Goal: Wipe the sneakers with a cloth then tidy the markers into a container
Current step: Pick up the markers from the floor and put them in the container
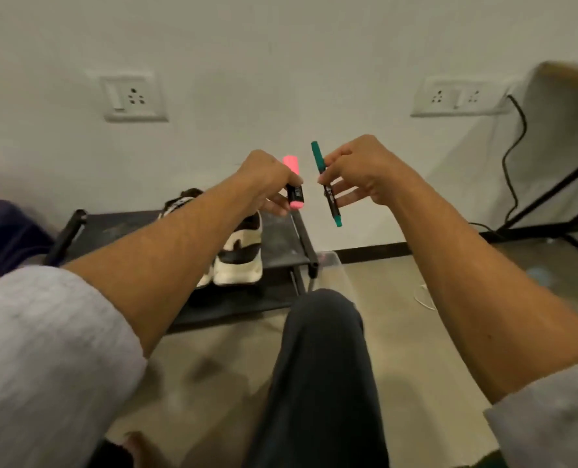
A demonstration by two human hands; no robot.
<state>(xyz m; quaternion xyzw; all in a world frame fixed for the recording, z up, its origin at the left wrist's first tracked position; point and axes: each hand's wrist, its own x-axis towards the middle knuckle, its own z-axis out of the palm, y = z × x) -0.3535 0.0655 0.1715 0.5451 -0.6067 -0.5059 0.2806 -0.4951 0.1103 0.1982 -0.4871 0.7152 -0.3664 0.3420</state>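
On my remote feed, a pale wall (280,45) fills the upper half of the view, with a tiled floor (399,298) below. Both bare forearms reach forward from grey pushed-up sleeves (44,349), either side of a knee (321,332) in dark trousers.

A low black rack (118,228) stands against the wall, left of centre. The pair of white-and-black sneakers (236,251) sits on its top shelf, heels toward me and partly hidden behind the left forearm. A clear container (331,261) rests on the floor just beside the rack's right end, its near side covered by the knee.

The left hand (263,177) is raised above the sneakers, its fingers curled round the black barrel of a pink highlighter (297,194) held upright, cap on top. The right hand (365,170) is at the same height. Its thumb and fingertips pinch a green marker (330,201) around the middle, and the remaining fingers are loosely extended beneath. The marker is tilted slightly, top end leaning left. The two pens hang in the air near each other without touching, above the rack's right edge.

Two wall sockets (133,96) flank the hands, and a black cable (514,157) trails down from the right one.
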